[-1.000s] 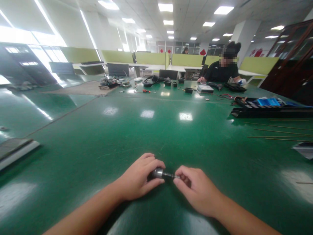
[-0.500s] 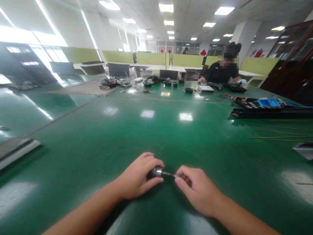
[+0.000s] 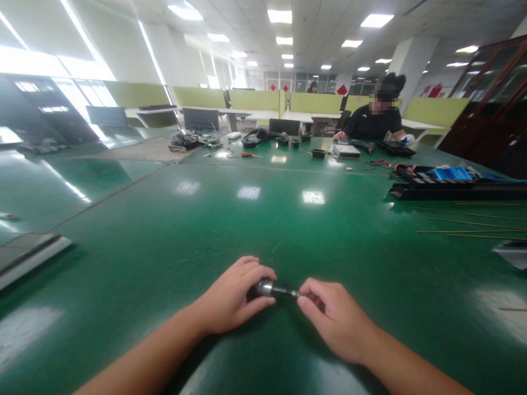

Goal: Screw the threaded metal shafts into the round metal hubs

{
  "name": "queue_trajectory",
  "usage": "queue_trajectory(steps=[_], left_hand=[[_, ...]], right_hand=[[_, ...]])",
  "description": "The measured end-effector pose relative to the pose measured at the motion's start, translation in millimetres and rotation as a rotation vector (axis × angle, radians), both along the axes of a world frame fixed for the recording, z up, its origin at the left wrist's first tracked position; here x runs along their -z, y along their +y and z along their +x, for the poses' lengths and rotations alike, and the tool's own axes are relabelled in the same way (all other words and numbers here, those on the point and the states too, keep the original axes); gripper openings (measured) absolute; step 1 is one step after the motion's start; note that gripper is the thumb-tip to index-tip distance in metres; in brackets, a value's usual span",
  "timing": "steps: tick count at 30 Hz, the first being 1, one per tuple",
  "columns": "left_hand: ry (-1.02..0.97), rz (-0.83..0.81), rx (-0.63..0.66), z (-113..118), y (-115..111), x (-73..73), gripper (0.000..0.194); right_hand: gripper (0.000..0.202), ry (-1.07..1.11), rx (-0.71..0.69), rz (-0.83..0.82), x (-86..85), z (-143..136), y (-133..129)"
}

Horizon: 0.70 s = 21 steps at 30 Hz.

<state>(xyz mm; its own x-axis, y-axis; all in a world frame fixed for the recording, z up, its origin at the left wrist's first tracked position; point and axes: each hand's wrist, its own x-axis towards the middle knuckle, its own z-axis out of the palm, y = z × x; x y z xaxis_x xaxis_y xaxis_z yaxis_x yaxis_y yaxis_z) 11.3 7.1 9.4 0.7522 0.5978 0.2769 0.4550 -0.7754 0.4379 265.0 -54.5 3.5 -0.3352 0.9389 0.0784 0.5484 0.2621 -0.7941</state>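
Observation:
Low in the middle of the view, my left hand [image 3: 236,296] is curled around a shiny, dark metal cylinder [image 3: 265,287] that lies sideways, close over the green tabletop. A thin dark shaft [image 3: 285,291] sticks out of the cylinder's right end. My right hand [image 3: 335,318] pinches the far tip of this shaft between thumb and forefinger. The tip is hidden by the fingers, and so is the cylinder's left end. What kind of tool or part this is cannot be made out.
A green table [image 3: 197,219] stretches forward. At the right stand a black tray of parts [image 3: 453,189] and thin rods [image 3: 473,222]. A flat panel [image 3: 33,255] lies at the left. Farther back are an orange screwdriver [image 3: 249,155], a white box [image 3: 346,151] and a seated person [image 3: 370,123].
My right hand has shifted very slightly to the right, showing a little more of the shaft. My left hand stays in place around the cylinder.

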Motion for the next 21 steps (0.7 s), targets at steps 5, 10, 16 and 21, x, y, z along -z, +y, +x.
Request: queue_trajectory(steps=[5, 10, 16, 21], left_hand=[[-0.002, -0.006, 0.0, -1.1, 0.0, -0.9, 0.023], [-0.015, 0.001, -0.042, -4.1, 0.8, 1.8, 0.024], [-0.13, -0.055, -0.253, -10.3, 10.0, 8.1, 0.036], [-0.277, -0.107, -0.389, -10.5, 13.5, 2.0, 0.038]], right_hand=[[0.021, -0.014, -0.003, 0.01, 0.0, -0.3, 0.2], [0.021, -0.021, 0.005, 0.018, 0.7, 0.4, -0.1], [0.02, -0.041, -0.032, 0.046, -2.9, -2.2, -4.1], [0.02, -0.037, -0.049, 0.068, -3.2, -3.3, -4.5]])
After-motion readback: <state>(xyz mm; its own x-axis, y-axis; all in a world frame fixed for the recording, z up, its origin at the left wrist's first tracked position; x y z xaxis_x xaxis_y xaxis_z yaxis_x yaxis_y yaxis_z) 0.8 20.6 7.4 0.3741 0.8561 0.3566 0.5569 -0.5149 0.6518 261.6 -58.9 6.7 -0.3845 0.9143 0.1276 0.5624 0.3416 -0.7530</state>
